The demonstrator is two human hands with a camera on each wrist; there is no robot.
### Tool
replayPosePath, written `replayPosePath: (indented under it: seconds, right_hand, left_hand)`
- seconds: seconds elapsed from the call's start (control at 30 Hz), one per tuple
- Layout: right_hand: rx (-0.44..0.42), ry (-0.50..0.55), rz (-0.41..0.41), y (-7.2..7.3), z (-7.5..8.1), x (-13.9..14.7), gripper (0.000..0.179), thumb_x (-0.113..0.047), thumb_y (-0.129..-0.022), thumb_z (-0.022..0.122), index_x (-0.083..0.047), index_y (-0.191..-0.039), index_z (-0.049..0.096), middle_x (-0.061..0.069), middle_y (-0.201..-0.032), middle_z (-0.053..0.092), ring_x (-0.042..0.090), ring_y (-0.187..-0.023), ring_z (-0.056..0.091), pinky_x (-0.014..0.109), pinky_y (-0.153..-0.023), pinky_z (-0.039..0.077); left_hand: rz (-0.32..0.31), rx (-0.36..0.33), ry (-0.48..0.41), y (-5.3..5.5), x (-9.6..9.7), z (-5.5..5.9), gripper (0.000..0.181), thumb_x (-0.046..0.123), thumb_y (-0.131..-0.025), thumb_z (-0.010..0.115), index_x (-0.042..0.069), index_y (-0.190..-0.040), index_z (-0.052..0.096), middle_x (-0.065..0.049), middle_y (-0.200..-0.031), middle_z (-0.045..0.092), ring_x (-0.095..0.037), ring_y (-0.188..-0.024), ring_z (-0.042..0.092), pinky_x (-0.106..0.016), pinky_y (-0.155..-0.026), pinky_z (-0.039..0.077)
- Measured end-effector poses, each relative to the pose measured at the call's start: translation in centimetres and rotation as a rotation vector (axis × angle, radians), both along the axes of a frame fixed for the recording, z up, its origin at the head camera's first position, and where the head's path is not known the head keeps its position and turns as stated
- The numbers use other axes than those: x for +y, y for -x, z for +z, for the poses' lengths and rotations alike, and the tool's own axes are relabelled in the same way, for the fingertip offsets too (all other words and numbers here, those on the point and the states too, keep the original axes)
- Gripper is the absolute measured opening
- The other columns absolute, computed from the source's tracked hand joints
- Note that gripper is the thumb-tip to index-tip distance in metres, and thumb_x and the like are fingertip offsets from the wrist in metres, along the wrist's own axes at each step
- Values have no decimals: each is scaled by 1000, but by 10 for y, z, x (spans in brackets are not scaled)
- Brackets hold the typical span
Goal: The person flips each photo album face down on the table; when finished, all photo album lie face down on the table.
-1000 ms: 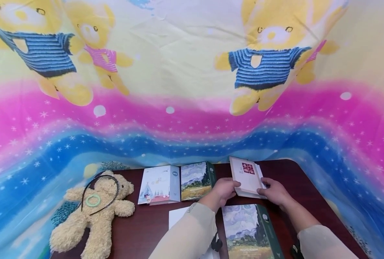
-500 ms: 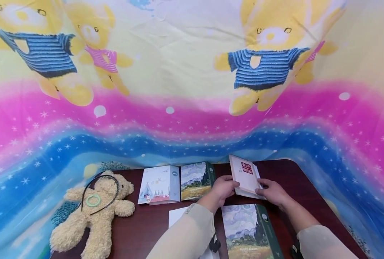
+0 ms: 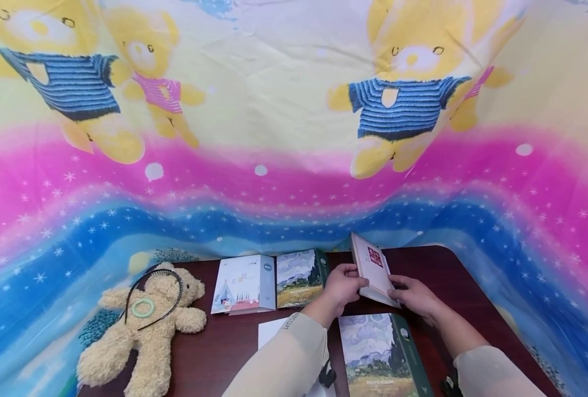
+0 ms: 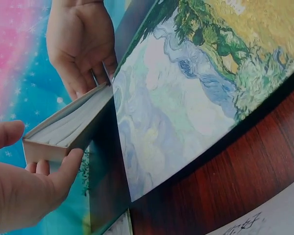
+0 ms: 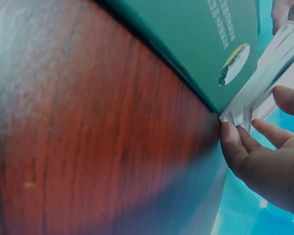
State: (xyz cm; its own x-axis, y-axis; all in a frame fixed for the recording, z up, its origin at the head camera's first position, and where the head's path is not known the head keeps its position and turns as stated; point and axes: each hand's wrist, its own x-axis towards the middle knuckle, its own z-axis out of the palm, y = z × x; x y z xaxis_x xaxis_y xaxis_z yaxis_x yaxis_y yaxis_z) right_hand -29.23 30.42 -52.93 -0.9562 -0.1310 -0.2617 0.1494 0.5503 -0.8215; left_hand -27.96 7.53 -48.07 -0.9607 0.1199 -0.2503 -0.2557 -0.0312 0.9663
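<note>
A small pale photo album [image 3: 373, 270] with a red square of characters on its cover is tilted above the back right of the table. My left hand [image 3: 342, 286] grips its left, spine side, thumb on the cover. On the opposite side my right hand [image 3: 415, 295] pinches the edge. The left wrist view shows the album's page ends [image 4: 71, 117] between the left hand [image 4: 29, 191] and the right hand [image 4: 83, 44]. In the right wrist view, fingers of the right hand [image 5: 269, 156] touch the clear-looking page edges [image 5: 245, 105].
A painted-cover photo album [image 3: 373, 353] lies in front of the hands. Farther left are another painted album [image 3: 298, 278] and a white tent-print album [image 3: 241, 284]. White paper [image 3: 270, 333] lies partly under the left sleeve. A teddy bear [image 3: 150, 331] with a headband [image 3: 174, 306] occupies the table's left.
The small album has tilted up more steeply, so its cover looks narrower. My right hand has shifted slightly left with its edge; the left hand stays nearly in place.
</note>
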Motion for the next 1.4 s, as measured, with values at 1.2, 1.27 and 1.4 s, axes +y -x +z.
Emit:
replayPosePath:
  seconds: [1.2, 1.27, 1.4]
  right_hand:
    - [-44, 177, 80, 5, 4, -28, 63, -22, -103, 65, -2, -158, 40, 26, -152, 47, 39, -129, 57, 55, -101, 52]
    - [-39, 165, 83, 5, 4, -29, 65, -23, -102, 65, -3, -158, 40, 26, -153, 46, 40, -130, 57, 57, -103, 51]
    - [-32, 131, 95, 5, 7, -31, 67, -26, -103, 65, -3, -159, 38, 28, -155, 43, 43, -130, 57, 59, -104, 49]
  left_hand:
    - [32, 248, 200, -4, -7, 13, 45, 22, -86, 83, 13, -126, 64, -6, -118, 57, -23, -105, 59, -46, -89, 56]
    - [28, 256, 210, -4, -8, 11, 46, 27, -88, 83, 13, -127, 63, -6, -121, 56, -22, -106, 58, -46, -91, 56]
    - [23, 272, 227, -5, -10, 11, 50, 34, -89, 83, 13, -130, 64, -7, -124, 55, -20, -108, 57, -45, -93, 56]
